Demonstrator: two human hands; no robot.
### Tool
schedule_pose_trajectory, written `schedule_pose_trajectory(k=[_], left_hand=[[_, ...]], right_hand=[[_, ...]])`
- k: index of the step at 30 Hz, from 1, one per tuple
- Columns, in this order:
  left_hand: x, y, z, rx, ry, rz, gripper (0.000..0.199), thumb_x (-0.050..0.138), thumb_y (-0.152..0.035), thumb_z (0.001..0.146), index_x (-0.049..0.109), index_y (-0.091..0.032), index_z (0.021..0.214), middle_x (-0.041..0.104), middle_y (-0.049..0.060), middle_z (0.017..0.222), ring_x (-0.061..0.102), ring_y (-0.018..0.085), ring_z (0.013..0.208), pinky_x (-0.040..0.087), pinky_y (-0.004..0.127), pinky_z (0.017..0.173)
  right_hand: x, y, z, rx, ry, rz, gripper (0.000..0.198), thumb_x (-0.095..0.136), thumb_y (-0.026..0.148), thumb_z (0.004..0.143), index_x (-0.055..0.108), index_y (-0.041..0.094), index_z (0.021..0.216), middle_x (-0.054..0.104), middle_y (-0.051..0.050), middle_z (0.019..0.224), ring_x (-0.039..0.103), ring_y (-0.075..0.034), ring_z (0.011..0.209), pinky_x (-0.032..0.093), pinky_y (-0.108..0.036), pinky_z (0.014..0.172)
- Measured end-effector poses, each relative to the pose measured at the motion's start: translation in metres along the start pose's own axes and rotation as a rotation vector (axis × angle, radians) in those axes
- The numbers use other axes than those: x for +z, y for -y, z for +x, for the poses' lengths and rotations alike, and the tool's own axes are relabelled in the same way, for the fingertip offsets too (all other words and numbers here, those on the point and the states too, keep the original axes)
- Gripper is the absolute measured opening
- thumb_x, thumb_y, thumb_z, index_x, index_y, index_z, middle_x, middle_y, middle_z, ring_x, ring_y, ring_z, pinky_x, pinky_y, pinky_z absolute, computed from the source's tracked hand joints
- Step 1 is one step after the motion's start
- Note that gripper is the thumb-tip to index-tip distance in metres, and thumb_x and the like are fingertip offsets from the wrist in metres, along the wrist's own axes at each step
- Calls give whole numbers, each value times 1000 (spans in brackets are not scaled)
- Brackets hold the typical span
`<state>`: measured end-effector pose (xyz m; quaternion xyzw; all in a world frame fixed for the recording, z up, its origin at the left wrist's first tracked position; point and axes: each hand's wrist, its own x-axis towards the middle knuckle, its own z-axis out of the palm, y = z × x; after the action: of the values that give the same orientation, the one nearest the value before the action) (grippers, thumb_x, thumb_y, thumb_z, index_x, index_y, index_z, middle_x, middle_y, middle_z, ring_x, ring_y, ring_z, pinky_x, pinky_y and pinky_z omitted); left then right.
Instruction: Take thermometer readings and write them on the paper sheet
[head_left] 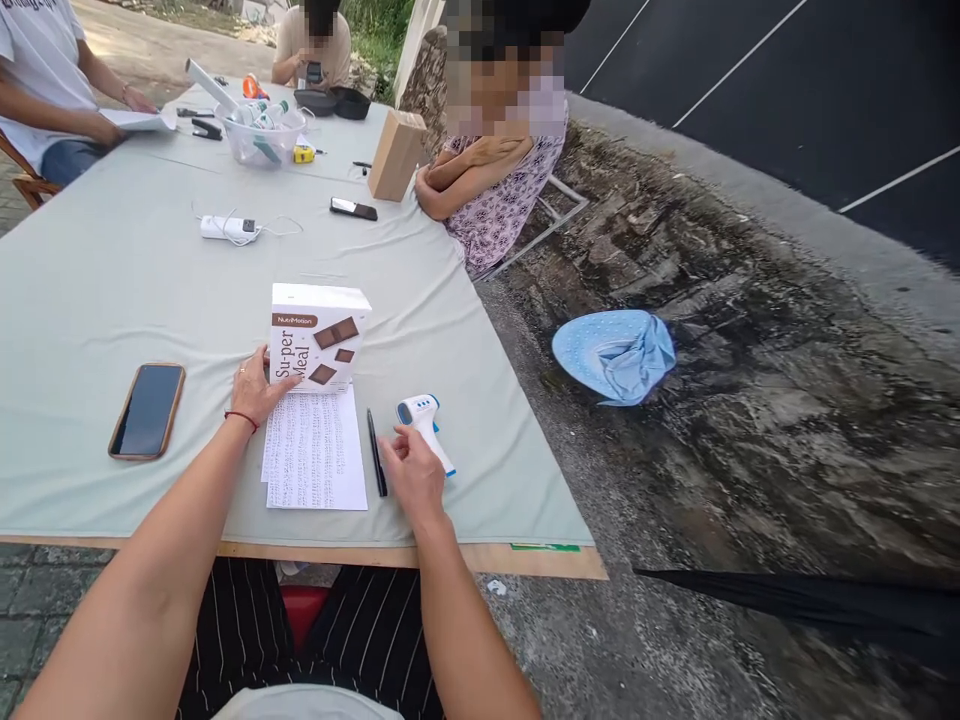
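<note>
A white carton (319, 340) printed "Su-per Meal" stands upright on the table. My left hand (257, 388) grips its lower left corner, thumb across the front and fingers round the side. Printed sheets of paper (316, 455) lie partly beneath the carton. My right hand (414, 472) is loosely curled with nothing in it, fingers a little apart. It is between a black pen (376, 455) on its left and a white and blue infrared thermometer (421, 412), whose handle it partly covers. A smartphone (147, 411) in a brown case rests left of my left hand.
Farther up the cloth-covered table (112, 290) are a white power adapter with cable (227, 228), a dark phone (353, 209), a cardboard box (396, 157) and a clear basin (262, 140) of bottles. Several people sit around. A blue hat (616, 355) lies at right.
</note>
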<state>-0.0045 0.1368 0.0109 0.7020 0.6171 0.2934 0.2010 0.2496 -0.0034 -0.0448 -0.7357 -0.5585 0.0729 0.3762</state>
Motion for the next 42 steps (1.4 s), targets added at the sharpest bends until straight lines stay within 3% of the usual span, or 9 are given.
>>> schedule_pose_trajectory(k=[2, 6, 11, 16, 19, 22, 27, 31, 42], left_hand=[[-1, -2, 0, -8, 12, 4, 69, 74, -58, 71, 53, -23, 127, 67, 11, 118, 57, 35, 118, 45, 49, 99], [-2, -6, 0, -26, 27, -5, 74, 82, -54, 62, 55, -24, 124, 67, 10, 118, 58, 35, 117, 45, 50, 101], [-1, -9, 0, -28, 35, -9, 76, 85, -53, 58, 55, -25, 123, 67, 10, 119, 57, 35, 119, 44, 51, 102], [1, -12, 0, -16, 24, -14, 73, 85, -51, 59, 57, -26, 121, 68, 8, 116, 56, 35, 119, 44, 50, 102], [2, -13, 0, -6, 28, -19, 74, 86, -51, 58, 58, -26, 122, 68, 8, 115, 56, 35, 120, 43, 50, 102], [4, -12, 1, 2, 29, -9, 74, 85, -52, 58, 58, -25, 122, 68, 8, 114, 56, 35, 120, 43, 50, 102], [5, -11, 2, 12, 23, 5, 72, 84, -52, 59, 58, -25, 121, 68, 7, 114, 56, 34, 119, 44, 49, 101], [5, -13, 2, 9, 33, 10, 71, 83, -52, 60, 58, -25, 121, 68, 7, 114, 56, 34, 120, 44, 49, 101], [5, -14, 1, 8, 46, 7, 72, 83, -54, 61, 58, -25, 121, 68, 7, 116, 54, 34, 121, 42, 49, 102]], right_hand=[[6, 6, -2, -4, 76, -2, 39, 53, 43, 88, 67, 17, 113, 66, -6, 82, 58, -21, 76, 45, -32, 68], [6, 7, -1, 14, 93, 50, 43, 49, 31, 84, 67, 19, 121, 67, -7, 86, 58, -21, 77, 47, -34, 71], [-8, 8, -11, 101, 92, 519, 40, 44, 30, 86, 71, 21, 115, 66, -6, 89, 59, -19, 79, 51, -34, 73], [-17, 19, -42, 154, 83, 827, 37, 68, 35, 79, 63, 25, 114, 57, 1, 78, 54, -14, 70, 49, -29, 66], [-20, 28, -58, 157, 125, 825, 25, 61, 43, 87, 65, 24, 103, 52, 3, 68, 49, -13, 61, 46, -29, 61], [-20, 36, -63, 165, 197, 808, 33, 51, 46, 91, 68, 23, 108, 60, 0, 73, 56, -15, 67, 50, -32, 66], [-15, 45, -56, 286, 168, 753, 16, 66, 35, 75, 70, 22, 83, 65, 0, 72, 57, -14, 64, 48, -29, 60], [-8, 50, -54, 346, 116, 711, 14, 66, 34, 70, 65, 21, 75, 60, 2, 63, 50, -12, 55, 41, -26, 51], [-8, 54, -57, 219, 141, 558, 13, 59, 33, 75, 61, 22, 70, 56, 4, 58, 47, -12, 55, 41, -26, 55]])
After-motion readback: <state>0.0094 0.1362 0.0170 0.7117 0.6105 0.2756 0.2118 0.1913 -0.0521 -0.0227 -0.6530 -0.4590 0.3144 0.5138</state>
